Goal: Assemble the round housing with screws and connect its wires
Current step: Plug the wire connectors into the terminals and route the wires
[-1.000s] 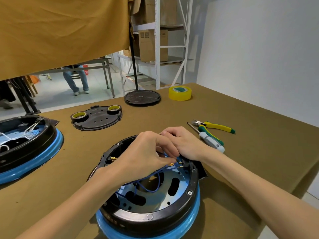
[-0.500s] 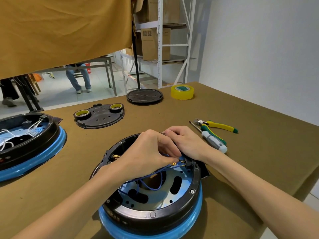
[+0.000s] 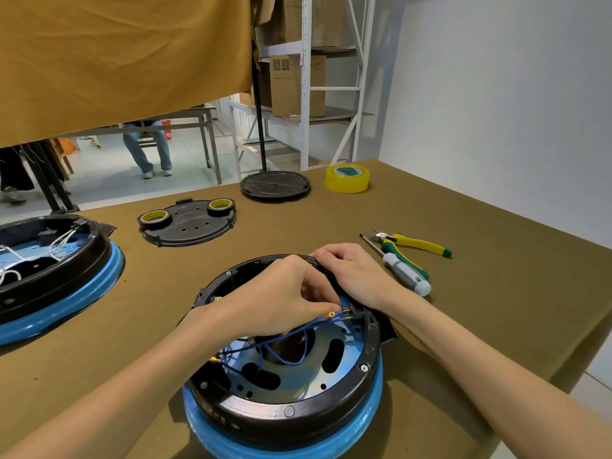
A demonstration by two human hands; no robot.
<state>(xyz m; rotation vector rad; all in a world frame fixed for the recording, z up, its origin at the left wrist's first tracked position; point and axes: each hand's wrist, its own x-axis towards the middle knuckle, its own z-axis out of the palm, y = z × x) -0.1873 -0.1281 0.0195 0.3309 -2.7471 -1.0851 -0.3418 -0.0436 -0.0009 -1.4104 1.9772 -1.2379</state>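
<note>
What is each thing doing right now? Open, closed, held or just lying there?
Round housing: open on top, no lid.
Blue wires: loose inside, ends pinched.
Left hand: pinching the wire ends.
Right hand: curled over the housing rim.
Lid plate: off, lying flat.
Screwdriver: lying unused.
Pliers: lying unused.

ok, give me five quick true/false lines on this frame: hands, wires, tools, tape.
1. Both hands, left hand and right hand, work at the far rim of the near housing. True.
2. The wires in that housing are white. False: they are blue, with gold terminals.
3. The right hand holds the screwdriver. False: it lies on the table beside the pliers.
4. The yellow tape sits at the table's far edge. True.
5. Two tape rolls rest on the black cover plate. True.
</note>
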